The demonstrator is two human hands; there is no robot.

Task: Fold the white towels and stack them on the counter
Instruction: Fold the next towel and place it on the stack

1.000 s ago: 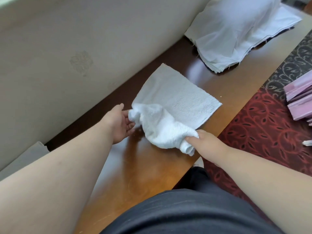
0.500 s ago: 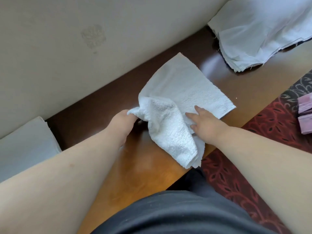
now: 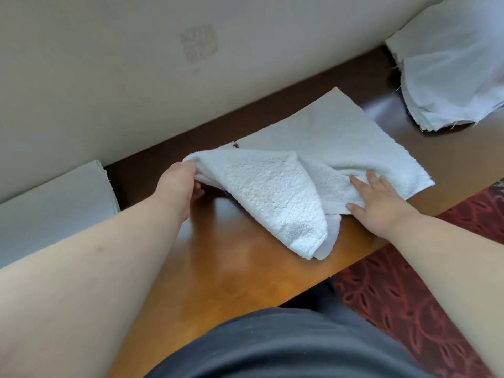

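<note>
Towel (image 3: 313, 170) lies on the counter (image 3: 218, 268), partly folded. Left hand (image 3: 180, 184) pinches its left corner. Right hand (image 3: 379, 203) presses flat on it, fingers spread. No writing shows.

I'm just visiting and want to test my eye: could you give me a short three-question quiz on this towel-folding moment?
1. True or false: the right hand lies flat with spread fingers on the white towel.
2. Which hand pinches a lifted part of the towel: A) the left hand, B) the right hand, C) neither?
3. Fill in: the pile of white cloths sits at the far ____ of the wooden counter.

Key: 1 true; 2 A; 3 right.
</note>
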